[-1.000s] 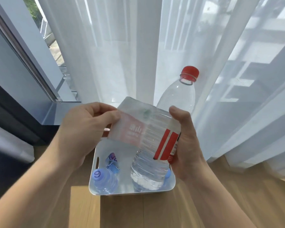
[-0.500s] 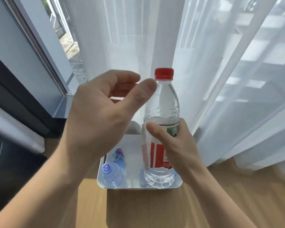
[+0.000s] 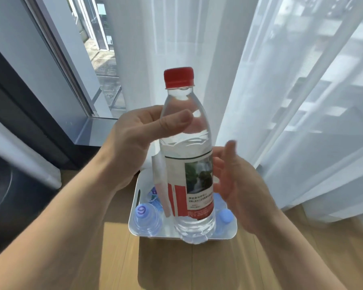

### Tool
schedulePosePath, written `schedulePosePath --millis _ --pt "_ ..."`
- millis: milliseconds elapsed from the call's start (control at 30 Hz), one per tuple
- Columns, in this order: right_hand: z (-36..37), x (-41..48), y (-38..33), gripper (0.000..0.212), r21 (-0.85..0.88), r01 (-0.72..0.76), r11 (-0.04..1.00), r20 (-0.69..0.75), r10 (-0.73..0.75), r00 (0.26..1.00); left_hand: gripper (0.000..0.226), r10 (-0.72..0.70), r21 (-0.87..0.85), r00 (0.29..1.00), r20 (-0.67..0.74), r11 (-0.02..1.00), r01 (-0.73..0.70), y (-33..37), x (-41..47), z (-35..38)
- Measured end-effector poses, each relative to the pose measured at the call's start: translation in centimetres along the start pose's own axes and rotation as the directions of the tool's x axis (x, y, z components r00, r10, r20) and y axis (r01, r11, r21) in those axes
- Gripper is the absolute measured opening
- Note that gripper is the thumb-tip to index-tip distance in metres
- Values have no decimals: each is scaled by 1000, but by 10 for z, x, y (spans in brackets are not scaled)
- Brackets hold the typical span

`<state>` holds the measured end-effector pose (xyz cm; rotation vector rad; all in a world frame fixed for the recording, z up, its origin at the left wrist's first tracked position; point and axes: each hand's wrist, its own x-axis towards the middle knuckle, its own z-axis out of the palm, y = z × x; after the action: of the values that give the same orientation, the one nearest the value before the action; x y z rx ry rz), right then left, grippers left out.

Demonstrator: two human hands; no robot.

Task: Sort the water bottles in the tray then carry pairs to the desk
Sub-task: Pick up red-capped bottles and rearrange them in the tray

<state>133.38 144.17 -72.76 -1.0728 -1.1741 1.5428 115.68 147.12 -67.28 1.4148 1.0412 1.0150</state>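
A clear water bottle (image 3: 189,164) with a red cap and a red-and-white label is upright in the air above the white tray (image 3: 134,225). One end of its label has peeled loose on the left. My left hand (image 3: 138,139) grips the bottle's upper body, thumb across the front. My right hand (image 3: 237,185) is blurred beside the label on the right, fingers spread, and I cannot tell if it touches. In the tray stand small bottles with pale blue caps, one at the left (image 3: 147,218) and one at the right (image 3: 224,216).
The tray sits on a light wooden floor (image 3: 176,264) against sheer white curtains (image 3: 281,101). A window frame and sill (image 3: 92,130) lie behind at the left. A dark round object (image 3: 6,191) stands on the floor at far left.
The left hand closed round the bottle's upper part. The right hand let go of the label area and opened beside it. The bottle turned and rose nearer the camera.
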Motion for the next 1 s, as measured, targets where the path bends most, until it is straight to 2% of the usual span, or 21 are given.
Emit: schedulePosePath --millis 67,200,267,367,400,467,600,700,833,933,1000 --pt "-3 2 1 60 187 -120 975 37 115 993 35 11 -39 999 50 999 -9 -2 -2 -1" --pt "10 0 4 30 187 -363 913 254 312 915 56 9 -130 980 201 991 17 -4 -6 5" --pt "18 -3 3 24 261 -394 881 357 291 888 56 4 -224 964 266 973 58 -4 -7 10" --pt "22 -6 -6 37 399 -367 840 314 251 916 56 14 -337 936 353 935 113 -4 -7 17" --pt "23 -6 -7 38 419 -379 825 369 227 901 56 17 -355 928 372 926 125 -3 -7 18" --pt "27 -5 -10 24 451 -391 802 516 122 848 55 28 -336 924 382 935 110 -2 -7 18" --pt "16 -2 5 23 325 -438 838 446 272 852 64 33 -271 932 361 960 71 2 -8 15" --pt "14 -1 6 45 334 -469 818 463 291 837 68 18 -191 940 341 980 50 1 -7 10" --pt "16 -2 2 29 322 -492 809 521 283 806 71 6 -142 945 326 989 43 1 -7 6" --pt "14 -3 4 18 250 -473 845 372 368 852 69 11 -144 950 311 989 36 0 -7 3" --pt "12 1 7 27 180 -416 891 191 383 904 68 12 -136 959 284 990 28 1 -8 1"
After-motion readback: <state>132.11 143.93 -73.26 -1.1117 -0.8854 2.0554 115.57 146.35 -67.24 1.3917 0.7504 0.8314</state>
